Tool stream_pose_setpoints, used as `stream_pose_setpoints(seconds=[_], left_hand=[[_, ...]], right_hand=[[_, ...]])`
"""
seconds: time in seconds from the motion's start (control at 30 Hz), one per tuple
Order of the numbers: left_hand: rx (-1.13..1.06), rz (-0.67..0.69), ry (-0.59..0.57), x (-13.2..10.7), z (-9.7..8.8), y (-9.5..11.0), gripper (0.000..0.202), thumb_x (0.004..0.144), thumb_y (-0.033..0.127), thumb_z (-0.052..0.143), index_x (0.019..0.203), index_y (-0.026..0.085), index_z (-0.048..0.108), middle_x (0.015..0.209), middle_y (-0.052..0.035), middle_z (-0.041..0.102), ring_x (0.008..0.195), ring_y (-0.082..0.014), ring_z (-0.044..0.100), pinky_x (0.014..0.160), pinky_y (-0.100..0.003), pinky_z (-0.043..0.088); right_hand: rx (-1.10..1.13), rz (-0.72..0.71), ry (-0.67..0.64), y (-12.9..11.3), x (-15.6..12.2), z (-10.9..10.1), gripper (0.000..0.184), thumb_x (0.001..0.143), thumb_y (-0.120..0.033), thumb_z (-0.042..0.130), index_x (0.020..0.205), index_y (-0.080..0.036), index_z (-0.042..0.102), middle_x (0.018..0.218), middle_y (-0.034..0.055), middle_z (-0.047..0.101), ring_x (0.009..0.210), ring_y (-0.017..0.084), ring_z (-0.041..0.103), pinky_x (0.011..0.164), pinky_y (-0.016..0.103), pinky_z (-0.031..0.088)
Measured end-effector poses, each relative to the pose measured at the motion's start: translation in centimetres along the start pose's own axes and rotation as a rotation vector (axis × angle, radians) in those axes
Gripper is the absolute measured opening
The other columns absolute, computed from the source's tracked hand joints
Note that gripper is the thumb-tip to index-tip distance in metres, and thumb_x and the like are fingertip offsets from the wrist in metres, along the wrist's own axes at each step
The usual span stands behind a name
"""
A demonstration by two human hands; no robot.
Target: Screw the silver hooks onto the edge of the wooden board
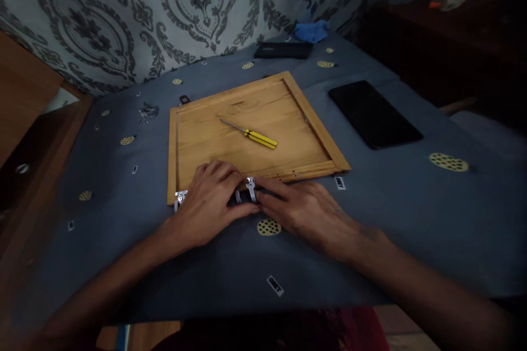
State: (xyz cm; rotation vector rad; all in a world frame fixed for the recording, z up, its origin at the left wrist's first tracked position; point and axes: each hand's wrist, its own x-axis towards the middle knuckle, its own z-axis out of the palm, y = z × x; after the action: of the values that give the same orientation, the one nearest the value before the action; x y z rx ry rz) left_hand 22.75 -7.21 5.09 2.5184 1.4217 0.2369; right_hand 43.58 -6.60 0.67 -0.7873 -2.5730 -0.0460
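Observation:
A framed wooden cabinet door (242, 137) lies flat on the cloth. At its front edge is a shiny metal hinge (250, 189), pinched between the fingertips of both hands. My left hand (209, 203) rests over the door's front rail, its thumb and forefinger closed around the left side of the hinge. From the other side, my right hand (307, 208) has its fingers pressed together against it. Another metal hinge (180, 198) sits at the door's front left corner. On the panel lies a yellow-handled screwdriver (259, 139), touched by neither hand.
A dark tablet-like slab (374, 114) lies right of the door. Behind it are a black phone-like object (284, 50) and a crumpled blue cloth (312, 31). Small metal pieces (148, 111) lie to the left on the grey-blue tablecloth (382, 219). A wooden cabinet (24, 93) stands at left.

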Motion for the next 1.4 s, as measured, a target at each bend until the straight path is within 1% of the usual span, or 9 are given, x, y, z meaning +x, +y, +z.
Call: stream_pose_setpoints(seconds=[0.3,0.5,0.73,0.93,1.03,1.13,1.2,1.27,1.4], left_hand=[[-0.011,-0.042,-0.012,0.1,-0.2,0.3,0.033,0.088,0.042,0.071,0.109,0.018,0.066,0.109,-0.0068,0.066,0.105,-0.0274,0.057,0.091,-0.045,0.046],[0.028,-0.078,-0.011,0.1,0.0,0.7,0.032,0.085,0.04,0.074,0.107,0.018,0.066,0.109,-0.007,0.066,0.105,-0.0285,0.058,0.09,-0.046,0.046],[0.01,-0.112,-0.016,0.2,0.1,0.9,0.033,0.084,0.039,0.075,0.108,0.017,0.068,0.106,-0.0072,0.067,0.105,-0.0294,0.058,0.089,-0.046,0.047],[-0.014,-0.112,-0.012,0.2,0.2,0.6,0.033,0.084,0.042,0.075,0.106,0.018,0.069,0.106,-0.0071,0.066,0.104,-0.0287,0.058,0.088,-0.044,0.046],[0.005,-0.109,-0.01,0.3,0.2,0.7,0.036,0.083,0.044,0.075,0.105,0.016,0.069,0.104,-0.0078,0.065,0.103,-0.0293,0.058,0.087,-0.044,0.046],[0.018,-0.089,-0.001,0.2,0.3,0.6,0.036,0.083,0.045,0.074,0.103,0.015,0.069,0.102,-0.0082,0.065,0.101,-0.0299,0.058,0.086,-0.044,0.045],[0.022,-0.08,0.004,0.2,0.3,0.6,0.034,0.084,0.046,0.074,0.101,0.016,0.069,0.102,-0.0077,0.065,0.101,-0.0301,0.059,0.085,-0.044,0.045],[0.022,-0.076,0.02,0.1,0.5,0.5,0.033,0.083,0.045,0.074,0.1,0.018,0.069,0.102,-0.0067,0.066,0.101,-0.0297,0.059,0.085,-0.044,0.045],[0.026,-0.065,0.041,0.0,0.7,0.3,0.033,0.082,0.046,0.076,0.099,0.019,0.069,0.1,-0.0057,0.066,0.1,-0.0284,0.059,0.085,-0.044,0.046]], right_hand=[[0.042,0.04,-0.07,-0.1,-0.1,-0.2,0.02,0.094,-0.011,0.054,0.105,-0.017,0.07,0.119,0.0111,0.073,0.075,0.015,0.071,0.059,0.027,0.051],[0.016,0.007,-0.048,0.0,0.1,-0.5,0.014,0.09,-0.008,0.059,0.097,-0.016,0.069,0.119,0.0083,0.074,0.073,0.018,0.073,0.056,0.03,0.051],[0.007,0.029,-0.081,-0.2,0.2,-0.8,0.023,0.087,-0.009,0.065,0.109,-0.017,0.069,0.123,0.0071,0.072,0.072,0.017,0.072,0.054,0.028,0.05],[0.067,0.041,-0.078,0.1,0.2,-1.0,0.025,0.09,-0.007,0.058,0.109,-0.017,0.071,0.122,0.009,0.073,0.08,0.018,0.075,0.064,0.027,0.059],[0.178,0.069,0.016,0.6,0.0,-1.3,0.026,0.093,-0.01,0.055,0.112,-0.018,0.071,0.121,0.0089,0.074,0.089,0.019,0.076,0.073,0.03,0.063],[0.307,0.194,0.188,1.5,0.2,-2.5,0.027,0.096,-0.015,0.055,0.117,-0.019,0.07,0.12,0.0086,0.074,0.103,0.021,0.074,0.086,0.033,0.063],[0.351,0.342,0.278,2.4,1.0,-3.6,0.025,0.095,-0.02,0.057,0.116,-0.021,0.071,0.112,0.0071,0.077,0.096,0.021,0.075,0.078,0.033,0.063],[0.347,0.479,0.304,3.6,2.3,-4.5,0.024,0.094,-0.025,0.059,0.114,-0.02,0.073,0.107,0.0074,0.078,0.075,0.019,0.074,0.063,0.031,0.061],[0.239,0.457,0.038,6.2,4.8,-4.0,0.036,0.091,-0.026,0.062,0.125,-0.015,0.067,0.11,0.0106,0.076,0.081,0.022,0.073,0.064,0.033,0.058]])
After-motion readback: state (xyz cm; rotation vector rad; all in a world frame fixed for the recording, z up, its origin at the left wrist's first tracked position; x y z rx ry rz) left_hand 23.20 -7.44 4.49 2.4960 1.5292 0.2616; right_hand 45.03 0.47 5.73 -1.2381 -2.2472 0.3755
